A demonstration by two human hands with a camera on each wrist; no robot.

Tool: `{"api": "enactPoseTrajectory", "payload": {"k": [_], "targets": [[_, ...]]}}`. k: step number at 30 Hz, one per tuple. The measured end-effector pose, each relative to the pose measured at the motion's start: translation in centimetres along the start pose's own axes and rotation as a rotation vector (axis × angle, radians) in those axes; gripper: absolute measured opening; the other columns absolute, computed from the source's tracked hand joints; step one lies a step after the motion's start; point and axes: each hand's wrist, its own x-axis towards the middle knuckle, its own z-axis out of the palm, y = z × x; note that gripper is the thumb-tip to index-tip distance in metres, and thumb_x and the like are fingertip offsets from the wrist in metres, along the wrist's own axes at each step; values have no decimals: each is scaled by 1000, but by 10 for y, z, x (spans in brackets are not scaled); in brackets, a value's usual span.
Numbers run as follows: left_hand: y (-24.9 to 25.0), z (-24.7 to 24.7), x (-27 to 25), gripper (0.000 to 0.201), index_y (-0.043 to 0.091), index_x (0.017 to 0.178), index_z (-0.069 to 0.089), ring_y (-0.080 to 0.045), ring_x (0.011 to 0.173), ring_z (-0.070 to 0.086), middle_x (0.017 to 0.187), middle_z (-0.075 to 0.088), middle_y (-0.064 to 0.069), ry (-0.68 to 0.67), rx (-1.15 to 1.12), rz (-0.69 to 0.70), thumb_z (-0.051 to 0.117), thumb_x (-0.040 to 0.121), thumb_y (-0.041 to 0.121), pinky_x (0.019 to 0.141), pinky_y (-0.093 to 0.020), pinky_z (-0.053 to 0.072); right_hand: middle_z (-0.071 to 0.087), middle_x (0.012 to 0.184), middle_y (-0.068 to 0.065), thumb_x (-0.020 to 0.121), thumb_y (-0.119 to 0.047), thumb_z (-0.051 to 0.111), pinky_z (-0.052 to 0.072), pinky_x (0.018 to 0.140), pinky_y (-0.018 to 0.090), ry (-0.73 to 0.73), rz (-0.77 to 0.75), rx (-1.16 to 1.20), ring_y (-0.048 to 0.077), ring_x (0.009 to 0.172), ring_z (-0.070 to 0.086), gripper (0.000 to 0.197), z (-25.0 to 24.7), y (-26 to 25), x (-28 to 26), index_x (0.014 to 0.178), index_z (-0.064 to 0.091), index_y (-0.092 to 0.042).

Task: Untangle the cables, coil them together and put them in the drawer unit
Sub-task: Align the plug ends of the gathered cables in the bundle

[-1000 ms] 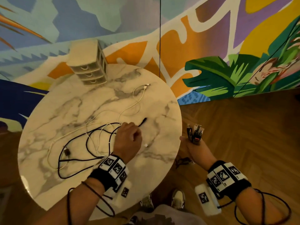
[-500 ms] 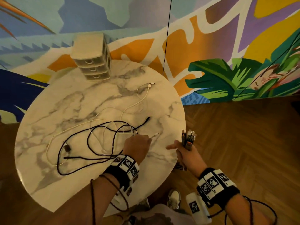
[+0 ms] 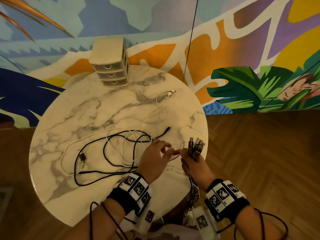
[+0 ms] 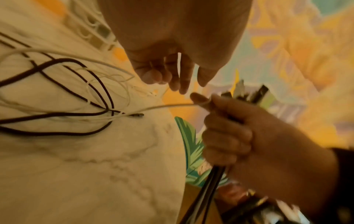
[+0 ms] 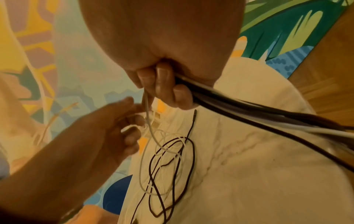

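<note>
My right hand (image 3: 194,166) clenches a bundle of cables (image 3: 196,147), pinching a thin white cable (image 4: 168,105); my left hand (image 3: 154,160) hovers released beside, over round veined marble table (image 3: 86,115).

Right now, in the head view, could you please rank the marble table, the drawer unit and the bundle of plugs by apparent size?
1. Marble table, by far.
2. Drawer unit, though farthest from the camera.
3. Bundle of plugs, in the right hand.

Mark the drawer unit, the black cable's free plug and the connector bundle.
drawer unit (image 3: 110,75), head view, middle drawer front.
black cable's free plug (image 3: 167,129), head view, plug tip.
connector bundle (image 3: 196,147), head view, plugs above right hand.
</note>
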Motion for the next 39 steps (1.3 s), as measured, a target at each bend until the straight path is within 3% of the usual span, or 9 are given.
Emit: {"api": "enactPoseTrajectory", "payload": {"k": [6,11,17,24,30,33,36,37,39], "targets": [[18,1,15,9,15,88,65,-2,65,48,84,59,1,-150,-143,11,60,90,23,67,-20,37,30,50,1,100,-28,39,18,45,29,-54,7,-51,10,41,24,34,8,-5,-6,71,44,-12],[24,5,13,10,14,85,66,-12,67,54,75,60,2,-63,-318,-19,57,91,16,63,-28,45,35,46,-6,101,-19,39,19,43,25,-69,8,-44,9,41,26,27,8,-10,-5,75,45,-13],[47,-5,11,11,20,92,68,-6,85,62,89,67,4,25,-416,-26,58,91,15,76,-16,48,53,43,-23,96,6,42,38,45,9,-100,-127,-168,-9,43,50,35,17,-24,1,76,47,-21],[51,-9,1,8,25,89,70,-2,82,59,85,64,8,222,-310,20,67,85,19,73,-7,42,59,84,-14,93,3,49,43,66,6,-38,-291,-254,-15,75,59,20,17,-27,5,98,58,-14],[56,-9,-5,9,25,90,70,-1,83,56,85,63,9,245,-254,81,66,85,18,74,-4,38,61,92,-7,95,5,43,46,71,8,-64,-260,-142,-12,79,63,21,16,-29,5,105,57,-8],[57,-8,-4,9,23,92,71,-1,84,57,85,64,10,238,-258,83,66,86,18,75,-4,38,61,86,-7,96,0,45,48,69,10,-25,-282,-255,-8,74,62,30,16,-29,4,91,57,-27],[61,-6,-7,9,27,91,68,1,85,57,87,64,10,226,-301,67,66,86,19,73,-4,39,64,80,6,97,-2,45,52,73,20,5,-260,-209,13,72,65,33,16,-32,0,84,57,-29],[62,-5,-8,10,29,92,66,1,84,57,87,65,10,229,-327,61,65,87,20,73,-6,41,64,78,12,98,-5,44,52,71,25,-7,-237,-167,23,70,64,29,15,-33,-3,85,59,-27],[61,-4,-11,12,26,98,63,0,81,57,90,64,9,258,-399,41,61,89,18,69,-10,44,60,68,6,101,-21,41,47,56,23,-48,-168,-161,21,56,56,26,12,-32,-4,85,61,-19]]}}
